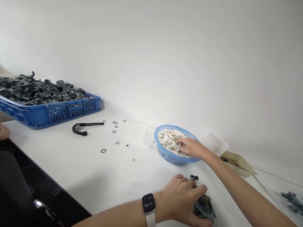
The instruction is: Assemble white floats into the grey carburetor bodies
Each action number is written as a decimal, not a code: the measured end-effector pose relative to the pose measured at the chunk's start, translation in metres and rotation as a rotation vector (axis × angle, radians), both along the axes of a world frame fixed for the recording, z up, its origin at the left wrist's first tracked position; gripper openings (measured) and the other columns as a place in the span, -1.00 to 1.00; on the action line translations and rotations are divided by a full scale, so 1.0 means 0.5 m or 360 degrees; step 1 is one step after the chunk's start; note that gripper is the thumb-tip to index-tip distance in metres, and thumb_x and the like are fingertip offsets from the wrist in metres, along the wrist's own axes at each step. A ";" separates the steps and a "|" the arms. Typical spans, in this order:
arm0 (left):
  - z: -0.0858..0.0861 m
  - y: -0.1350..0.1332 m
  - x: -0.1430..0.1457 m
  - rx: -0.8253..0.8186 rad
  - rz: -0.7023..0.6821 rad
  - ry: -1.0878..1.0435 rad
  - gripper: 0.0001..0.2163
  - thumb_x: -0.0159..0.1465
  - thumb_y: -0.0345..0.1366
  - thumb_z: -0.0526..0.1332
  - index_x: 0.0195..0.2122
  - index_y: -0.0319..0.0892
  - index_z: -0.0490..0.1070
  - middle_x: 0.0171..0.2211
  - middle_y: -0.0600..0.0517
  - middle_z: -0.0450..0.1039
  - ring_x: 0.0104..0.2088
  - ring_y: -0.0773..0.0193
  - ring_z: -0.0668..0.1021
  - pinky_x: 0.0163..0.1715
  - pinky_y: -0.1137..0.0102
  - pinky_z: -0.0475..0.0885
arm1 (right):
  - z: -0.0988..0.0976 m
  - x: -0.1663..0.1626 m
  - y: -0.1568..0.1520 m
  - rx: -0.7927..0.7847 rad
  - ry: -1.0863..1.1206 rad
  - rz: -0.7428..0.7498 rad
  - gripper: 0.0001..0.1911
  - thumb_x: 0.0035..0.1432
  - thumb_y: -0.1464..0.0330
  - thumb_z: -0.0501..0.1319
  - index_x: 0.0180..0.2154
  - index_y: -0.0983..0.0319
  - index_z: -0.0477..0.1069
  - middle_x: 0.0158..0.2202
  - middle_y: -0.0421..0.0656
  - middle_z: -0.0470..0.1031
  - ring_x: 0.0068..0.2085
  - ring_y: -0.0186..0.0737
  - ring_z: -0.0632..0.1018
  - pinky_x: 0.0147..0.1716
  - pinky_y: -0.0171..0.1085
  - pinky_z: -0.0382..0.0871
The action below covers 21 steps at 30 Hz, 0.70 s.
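My left hand [181,198] wears a smartwatch with a pale band and is closed around a dark grey plastic housing [204,208] low on the white table. The housing's round, hollow side faces up, and a small black fitting [194,177] shows beyond my fingers. Farther off, my right hand [192,147] reaches into a round blue basket [171,157] heaped with white plastic ring-shaped parts [169,138]. Its thumb and forefinger are apart, with the tips among the white parts. The other fingers are partly hidden, and I see nothing held between them.
A blue crate [71,110] piled with dark grey parts stands back left. Nearer lie a black wristwatch [79,127] and several black rubber rings [103,151]. Behind the basket are a clear plastic tray [216,142] and a yellowish open container [239,162]. Dark parts [293,201] sit far right.
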<state>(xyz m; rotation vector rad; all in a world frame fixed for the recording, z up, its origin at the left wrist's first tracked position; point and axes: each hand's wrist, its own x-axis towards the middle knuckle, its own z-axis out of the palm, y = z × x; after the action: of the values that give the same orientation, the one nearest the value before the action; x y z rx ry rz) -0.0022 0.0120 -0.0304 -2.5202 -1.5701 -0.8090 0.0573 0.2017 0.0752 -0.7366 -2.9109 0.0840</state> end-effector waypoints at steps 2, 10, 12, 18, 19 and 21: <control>0.000 0.001 0.002 0.0039 0.0021 0.0035 -0.31 0.19 0.43 0.19 0.01 -0.11 0.42 -0.42 0.02 0.56 -0.50 0.10 0.61 -0.38 0.25 0.39 | -0.013 -0.015 0.025 -0.0041 -0.0063 -0.0013 -0.45 0.14 0.43 0.29 0.19 0.13 0.53 -0.13 -0.13 0.70 -0.10 -0.07 0.65 -0.16 -0.26 0.42; 0.015 0.005 0.002 0.0143 0.0218 0.0135 -0.35 0.18 0.45 0.16 -0.23 -0.13 0.44 -0.67 0.09 0.43 -0.66 0.18 0.52 -0.52 0.33 0.28 | -0.020 -0.010 0.049 -0.0118 -0.0023 -0.0052 -0.47 0.20 0.37 0.24 0.21 0.09 0.50 -0.27 -0.18 0.68 -0.20 -0.08 0.64 -0.24 -0.23 0.41; 0.022 0.000 0.001 0.0144 0.0219 0.0131 -0.36 0.20 0.43 0.16 -0.27 -0.14 0.43 -0.63 0.06 0.45 -0.64 0.18 0.53 -0.53 0.33 0.27 | -0.005 0.012 0.039 -0.0131 0.0039 -0.0083 -0.51 0.23 0.30 0.24 0.19 0.10 0.51 -0.26 -0.16 0.68 -0.19 -0.06 0.64 -0.20 -0.19 0.45; 0.036 -0.015 -0.003 0.0096 0.0065 -0.0081 -0.37 0.18 0.40 0.25 -0.14 -0.12 0.41 -0.40 0.03 0.56 -0.46 0.10 0.63 -0.47 0.33 0.33 | 0.065 0.128 -0.029 -0.0239 0.0302 -0.0155 -0.56 0.26 0.07 0.27 0.11 0.04 0.54 -0.23 -0.18 0.67 -0.17 -0.08 0.65 -0.12 -0.15 0.53; 0.037 -0.017 -0.004 0.0073 0.0050 -0.0107 -0.38 0.18 0.39 0.26 -0.11 -0.11 0.41 -0.39 0.03 0.56 -0.43 0.08 0.64 -0.45 0.32 0.35 | 0.074 0.152 -0.045 -0.0264 0.0327 -0.0168 -0.56 0.26 0.03 0.29 0.11 0.03 0.54 -0.23 -0.18 0.66 -0.19 -0.08 0.65 -0.14 -0.15 0.53; 0.036 -0.018 -0.005 0.0017 0.0037 -0.0124 -0.40 0.18 0.34 0.29 -0.08 -0.11 0.41 -0.39 0.03 0.56 -0.41 0.04 0.64 -0.42 0.29 0.38 | 0.086 0.199 -0.078 -0.0282 0.0285 -0.0198 -0.54 0.27 -0.01 0.31 0.12 -0.01 0.53 -0.23 -0.19 0.65 -0.20 -0.09 0.64 -0.16 -0.16 0.54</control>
<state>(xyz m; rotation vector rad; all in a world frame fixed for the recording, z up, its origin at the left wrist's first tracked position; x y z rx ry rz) -0.0044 0.0029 -0.0126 -2.4868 -1.6103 -0.9204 0.1567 0.1628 0.1182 -0.8863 -2.7051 0.3780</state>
